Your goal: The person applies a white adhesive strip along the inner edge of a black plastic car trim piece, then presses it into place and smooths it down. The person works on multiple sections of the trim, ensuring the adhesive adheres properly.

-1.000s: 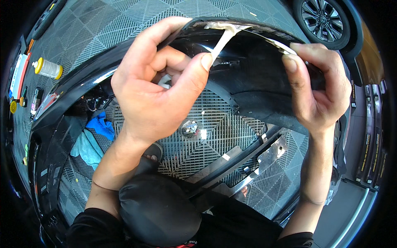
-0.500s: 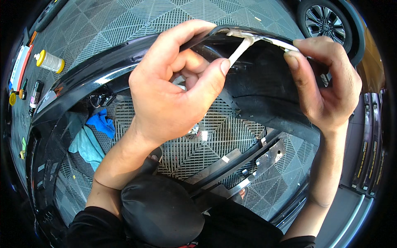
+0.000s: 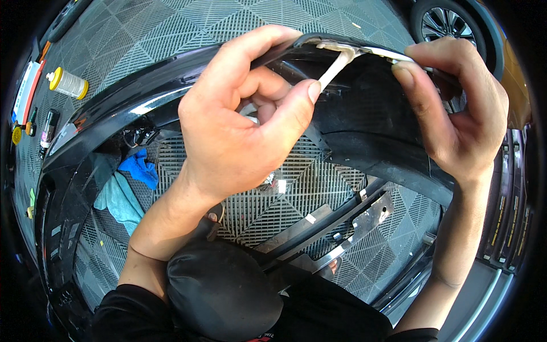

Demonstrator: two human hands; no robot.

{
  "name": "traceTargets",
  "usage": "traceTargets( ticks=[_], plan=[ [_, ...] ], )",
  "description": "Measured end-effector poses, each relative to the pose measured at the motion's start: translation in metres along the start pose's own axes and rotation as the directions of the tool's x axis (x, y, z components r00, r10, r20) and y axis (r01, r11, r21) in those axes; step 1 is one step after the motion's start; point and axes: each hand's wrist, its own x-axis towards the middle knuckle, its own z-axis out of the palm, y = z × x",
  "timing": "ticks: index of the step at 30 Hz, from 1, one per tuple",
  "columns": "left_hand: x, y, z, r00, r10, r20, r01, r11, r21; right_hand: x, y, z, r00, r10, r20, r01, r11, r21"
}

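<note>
A large glossy black car body panel (image 3: 142, 102) curves across the view, its upper edge held up in front of me. My left hand (image 3: 239, 125) pinches a pale strip of tape (image 3: 336, 64) between thumb and fingers, the strip stretching up to the panel's top edge. My right hand (image 3: 456, 108) grips that same edge at the upper right, thumb pressed beside a pale line of tape (image 3: 393, 54) along the rim. My black-clad knee (image 3: 222, 290) sits below.
Grey grid floor tiles (image 3: 307, 194) lie beneath. Blue and teal cloths (image 3: 128, 185) rest inside the panel at left. A yellow-capped bottle (image 3: 67, 83) and small tools lie at the far left. A car wheel (image 3: 450, 25) stands top right. Metal brackets (image 3: 364, 219) lie lower right.
Both hands have come closer and shifted right in the view. The left hand has drawn the pale strip further from the panel's edge.
</note>
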Motion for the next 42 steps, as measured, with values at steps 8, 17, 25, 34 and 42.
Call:
traceTargets(
  ticks=[8, 17, 25, 34, 42],
  plan=[
    [0.001, 0.000, 0.001, 1.000, -0.007, -0.025, 0.006, 1.000, -0.023, 0.004, -0.015, 0.005, 0.997, 0.075, -0.029, -0.076, 0.996, -0.054],
    [0.001, -0.003, -0.001, 0.999, 0.045, -0.014, -0.045, 0.999, 0.019, -0.010, -0.020, 0.029, 0.973, 0.138, -0.186, -0.153, 0.986, -0.066],
    [0.001, -0.001, -0.003, 0.998, 0.062, 0.005, -0.062, 0.997, 0.035, -0.026, -0.024, 0.062, 0.903, 0.202, -0.381, -0.210, 0.977, 0.019],
    [0.001, -0.003, -0.006, 0.998, 0.044, 0.038, -0.043, 0.999, -0.020, -0.029, -0.020, 0.075, 0.864, 0.224, -0.450, -0.220, 0.974, 0.062],
    [0.003, 0.001, -0.005, 0.999, 0.010, 0.036, -0.011, 0.999, 0.032, -0.052, -0.003, 0.068, 0.868, 0.229, -0.441, -0.196, 0.973, 0.119]
  ],
)
